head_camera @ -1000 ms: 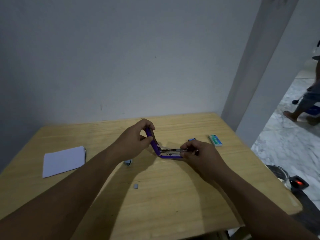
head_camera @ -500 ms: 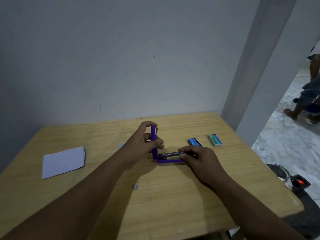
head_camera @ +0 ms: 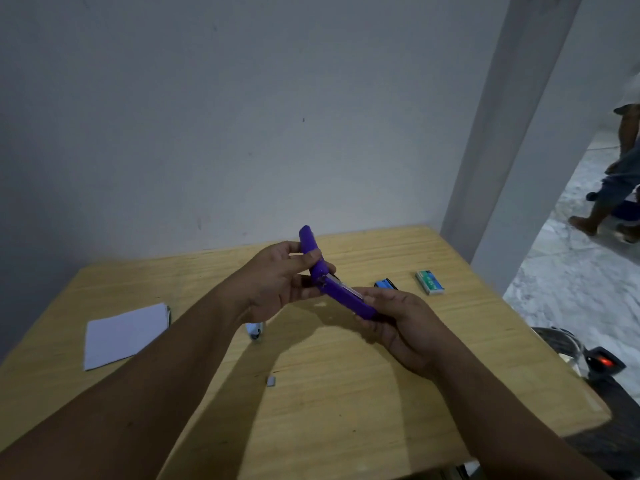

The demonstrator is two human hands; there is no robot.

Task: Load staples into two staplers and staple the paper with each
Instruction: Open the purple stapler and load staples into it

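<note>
Table (head_camera: 346, 427) of pale wood fills the lower view, set against a wall. Paper (head_camera: 124, 334) lies at its left side. Above the middle, both hands hold a purple stapler (head_camera: 341, 296) off the surface, hinged open, metal channel showing. Left hand (head_camera: 277, 285) pinches the raised arm between thumb and fingers; right hand (head_camera: 401, 323) grips the lower end, fingers curled round it. Green box (head_camera: 429, 282) and blue box (head_camera: 385, 284) lie well right. Small staple strip (head_camera: 272, 381) lies nearer.
</note>
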